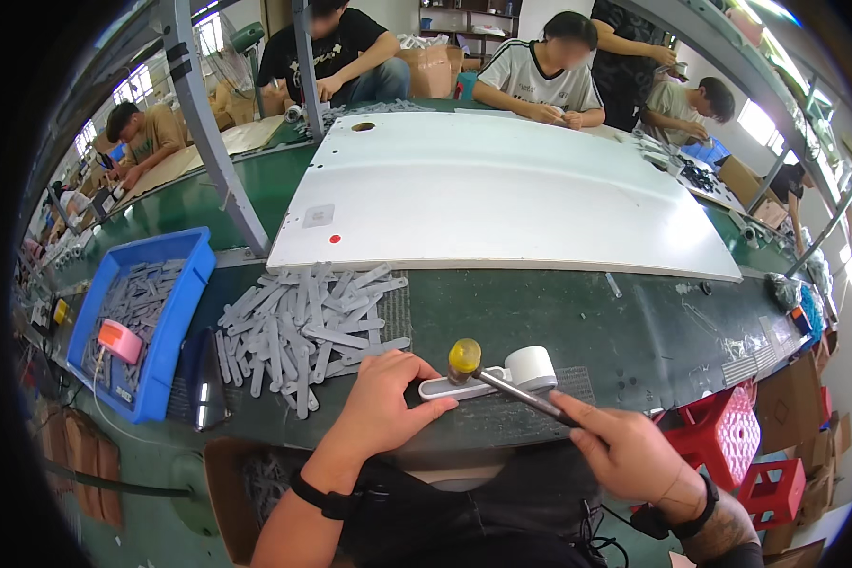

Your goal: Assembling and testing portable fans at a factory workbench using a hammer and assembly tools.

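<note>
Holding a small dark hammer with a round yellow head in the right hand's fingers. Pinching the left end of a long white-and-grey plastic piece with a round cup in the left hand's fingers, low in the middle of the frame. Near a heap of flat grey strips, left of centre.

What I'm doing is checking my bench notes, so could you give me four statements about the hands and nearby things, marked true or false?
1. The right hand grips the mallet by its handle. True.
2. The left hand is inside a crate. False: it touches the left end of the white part.
3. The mallet's visible head is yellow. True.
4. The gray strips are all orange. False: the pile of strips is gray.
</note>
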The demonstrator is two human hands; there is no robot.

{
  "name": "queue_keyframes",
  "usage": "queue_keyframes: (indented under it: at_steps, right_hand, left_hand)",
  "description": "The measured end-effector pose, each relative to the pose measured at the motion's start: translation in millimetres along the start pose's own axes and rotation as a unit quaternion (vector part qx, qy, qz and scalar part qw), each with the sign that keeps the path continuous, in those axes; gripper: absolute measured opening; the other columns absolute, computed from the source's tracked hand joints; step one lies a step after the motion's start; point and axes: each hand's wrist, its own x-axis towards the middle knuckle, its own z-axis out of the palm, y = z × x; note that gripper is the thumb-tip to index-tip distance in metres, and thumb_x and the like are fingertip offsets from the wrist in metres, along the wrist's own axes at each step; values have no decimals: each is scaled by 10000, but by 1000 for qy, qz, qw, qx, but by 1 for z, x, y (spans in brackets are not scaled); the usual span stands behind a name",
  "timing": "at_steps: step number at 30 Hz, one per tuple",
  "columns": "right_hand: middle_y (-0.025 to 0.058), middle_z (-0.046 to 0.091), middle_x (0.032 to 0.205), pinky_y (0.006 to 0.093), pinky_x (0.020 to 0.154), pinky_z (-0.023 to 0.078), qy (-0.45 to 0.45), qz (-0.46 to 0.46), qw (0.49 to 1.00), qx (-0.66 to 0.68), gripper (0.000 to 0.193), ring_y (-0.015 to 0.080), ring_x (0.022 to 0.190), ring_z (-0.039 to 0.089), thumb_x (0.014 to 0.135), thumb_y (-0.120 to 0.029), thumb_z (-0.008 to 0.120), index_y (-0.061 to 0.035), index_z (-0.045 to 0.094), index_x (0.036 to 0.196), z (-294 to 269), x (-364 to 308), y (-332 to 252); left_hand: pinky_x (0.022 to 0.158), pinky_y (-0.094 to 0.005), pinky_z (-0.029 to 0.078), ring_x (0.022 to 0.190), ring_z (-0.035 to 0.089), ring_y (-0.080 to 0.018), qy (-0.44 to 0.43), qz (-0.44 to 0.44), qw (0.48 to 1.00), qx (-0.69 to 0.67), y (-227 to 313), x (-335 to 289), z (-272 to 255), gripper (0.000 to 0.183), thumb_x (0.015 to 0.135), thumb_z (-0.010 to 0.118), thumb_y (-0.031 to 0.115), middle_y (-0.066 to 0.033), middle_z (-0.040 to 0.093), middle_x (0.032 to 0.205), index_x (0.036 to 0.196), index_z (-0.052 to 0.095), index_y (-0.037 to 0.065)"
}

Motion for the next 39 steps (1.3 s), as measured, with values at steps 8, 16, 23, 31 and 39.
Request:
queue_keyframes:
  at_steps: [8,16,23,31,39]
  right_hand:
    - [200,760,946,436,806,608,0,-9,996,88,506,402,883,756,1071,-88,680,-61,637,1574,15,8,-5]
    - [251,787,1284,365,1010,577,131,40,983,120,484,306,1148,786,1070,-34,642,-4,651,1553,4,-3,37]
    - [-40,603,947,231,758,467,271,197,920,201,509,69,818,516,1105,-35,597,-14,605,1614,1,-39,103]
    - [-47,540,893,237,728,449,315,178,915,180,555,66,798,494,1064,-24,656,-32,612,1617,17,-36,128]
    - [111,728,916,425,821,557,370,99,919,-95,624,315,843,694,784,-51,846,-60,768,1402,25,12,178]
  left_hand:
    - [974,-395,422,1001,651,-263,11,11,1000,2,-4,0,3,365,853,958,343,-50,725,1022,1008,740,96]
    - [802,-366,503,832,662,-203,-11,-30,998,-53,7,4,-1,326,883,942,323,-35,715,909,1032,785,80]
    - [795,-258,575,906,703,-85,43,-159,958,-235,19,50,11,367,972,888,82,-71,768,1126,1287,727,-17]
    - [1230,-423,499,1495,585,-308,102,-41,928,-357,49,69,45,667,1031,814,86,-221,568,1582,1611,496,1]
    - [851,-437,570,946,719,-341,158,111,978,84,3,17,25,106,903,869,126,-80,776,941,918,774,81]
